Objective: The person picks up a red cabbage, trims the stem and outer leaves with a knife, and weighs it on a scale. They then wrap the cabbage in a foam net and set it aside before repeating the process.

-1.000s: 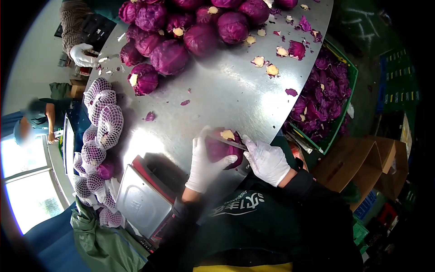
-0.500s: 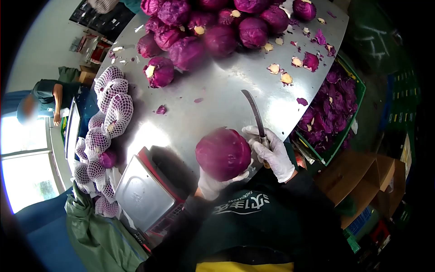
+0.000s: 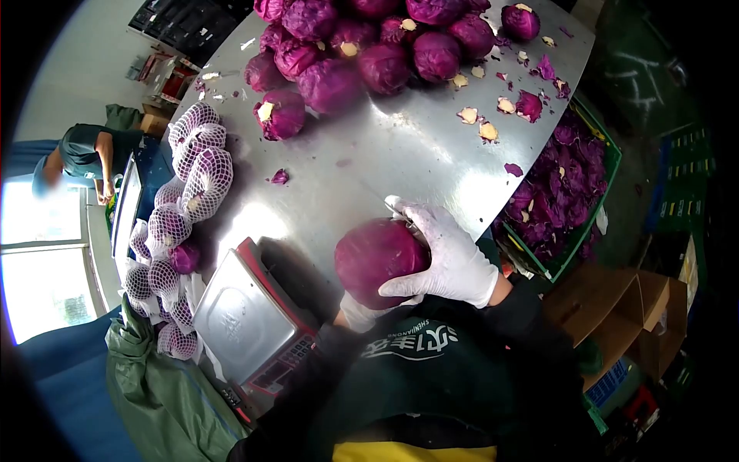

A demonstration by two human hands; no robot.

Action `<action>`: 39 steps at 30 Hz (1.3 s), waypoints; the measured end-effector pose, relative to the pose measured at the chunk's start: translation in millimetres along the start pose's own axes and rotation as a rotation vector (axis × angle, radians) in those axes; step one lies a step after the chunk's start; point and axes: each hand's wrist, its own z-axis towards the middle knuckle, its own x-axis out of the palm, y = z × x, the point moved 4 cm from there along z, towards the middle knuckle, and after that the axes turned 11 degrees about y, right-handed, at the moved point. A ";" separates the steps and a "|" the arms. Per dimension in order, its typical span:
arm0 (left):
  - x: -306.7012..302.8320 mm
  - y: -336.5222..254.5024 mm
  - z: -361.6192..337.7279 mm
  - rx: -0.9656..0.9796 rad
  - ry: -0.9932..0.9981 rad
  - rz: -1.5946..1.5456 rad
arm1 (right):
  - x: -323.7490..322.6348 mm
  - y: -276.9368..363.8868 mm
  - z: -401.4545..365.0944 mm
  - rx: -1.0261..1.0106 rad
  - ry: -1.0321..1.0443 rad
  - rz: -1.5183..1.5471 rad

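A red cabbage (image 3: 377, 258) is held between my two gloved hands in front of my apron, above the near side of the metal table. My left hand (image 3: 363, 312) supports it from below, its fingers mostly hidden behind the cabbage. My right hand (image 3: 450, 258), in a white glove, curves round the cabbage's right side, thumb low and fingers over the top. A small dark edge shows between the right fingers and the cabbage. The curved knife cannot be made out.
More red cabbages (image 3: 385, 68) are heaped at the table's (image 3: 339, 181) far side. Netted cabbages (image 3: 208, 185) and a scale (image 3: 250, 331) stand left. A green crate (image 3: 608, 181) of trimmed leaves and cardboard boxes (image 3: 600, 304) are right. Another person (image 3: 85, 158) works far left.
My right hand, which held a curved knife upright beside the cabbage, now wraps the cabbage's right side. The knife has gone from sight. The left hand stays under the cabbage.
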 end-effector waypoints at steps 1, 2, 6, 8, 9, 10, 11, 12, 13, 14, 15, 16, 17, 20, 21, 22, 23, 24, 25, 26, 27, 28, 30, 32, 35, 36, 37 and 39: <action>-0.9 -0.2 -1.5 -0.036 0.018 -0.071 | -0.5 -1.1 1.5 -0.001 0.027 0.022; -1.5 0.0 -3.1 -0.059 0.041 -0.113 | 0.0 -2.4 2.0 -0.001 0.053 0.045; 3.9 5.7 -11.4 -0.142 0.091 -0.142 | -1.4 -23.6 2.4 0.223 0.127 0.682; 2.8 8.9 -11.7 -0.165 0.025 -0.070 | -0.4 -27.8 0.9 0.228 0.102 0.861; 1.3 11.8 -11.0 -0.178 -0.027 -0.037 | 2.6 -31.8 -0.3 0.175 0.083 0.877; -0.4 12.7 -9.4 -0.163 0.001 0.074 | 2.8 -32.8 -1.5 0.120 0.062 0.892; -4.3 10.4 -7.6 -0.102 -0.006 0.050 | -0.5 -34.3 -4.2 0.160 0.007 0.858; -8.3 8.1 -6.0 -0.040 -0.012 0.027 | -6.0 -33.8 -7.4 0.198 -0.049 0.823; -15.5 2.4 -4.5 0.069 -0.051 -0.134 | -12.2 -35.5 -10.8 0.235 -0.105 0.787; -19.4 -7.4 -3.2 0.091 -0.044 -0.151 | -18.3 -49.6 -15.6 0.225 -0.163 0.615; -23.2 -17.3 -2.0 0.112 -0.036 -0.168 | -19.9 -64.5 -19.8 0.213 -0.258 0.603; -22.2 -28.2 0.7 0.134 -0.027 -0.186 | -21.3 -76.1 -24.7 0.202 -0.351 0.588; -18.1 -33.1 3.4 0.224 -0.102 0.061 | -22.9 -82.4 -29.9 0.252 -0.387 0.458; -4.4 -50.7 12.2 0.350 -0.220 0.807 | -2.4 -100.7 -34.9 0.154 -0.323 0.796; 4.6 -50.1 14.8 0.333 -0.275 1.013 | 0.9 -91.7 -37.7 0.150 -0.296 0.731; -8.5 -51.0 17.3 0.384 -0.310 1.453 | 3.4 -100.2 -43.3 0.229 -0.250 0.082; -8.3 -48.1 17.7 0.420 -0.320 1.588 | 6.3 -97.2 -46.7 0.200 -0.260 -0.069; -2.5 -45.4 19.2 0.458 -0.329 1.722 | 8.6 -92.7 -47.6 0.170 -0.267 -0.220; -0.4 -44.0 20.3 0.471 -0.321 1.764 | 8.7 -85.2 -46.8 0.051 -0.330 -0.399; -1.7 -42.7 20.9 0.457 -0.324 1.741 | 9.7 -81.8 -47.8 0.072 -0.295 -0.416; -3.4 -41.3 20.4 0.442 -0.332 1.719 | 7.3 -68.8 -48.3 0.092 -0.258 -0.431; -5.1 -40.5 19.7 0.429 -0.342 1.695 | 7.3 -62.6 -48.7 0.111 -0.219 -0.447; 1.0 -42.7 21.7 0.389 -0.334 1.811 | 13.8 -68.4 -46.2 0.062 -0.189 -0.524; 2.3 -43.6 23.4 0.364 -0.334 1.867 | 16.1 -68.7 -41.9 0.097 -0.142 -0.545; -2.5 -43.8 24.9 0.353 -0.346 1.858 | 14.0 -67.6 -34.1 0.141 -0.149 -0.584; -5.8 -43.9 25.2 0.351 -0.350 1.854 | 13.5 -67.8 -31.7 0.190 -0.122 -0.596; -7.8 -44.1 25.6 0.350 -0.353 1.850 | 12.9 -67.6 -29.6 0.173 -0.145 -0.637; -8.7 -44.4 27.3 0.331 -0.362 1.817 | 12.3 -69.4 -25.1 0.139 -0.191 -0.720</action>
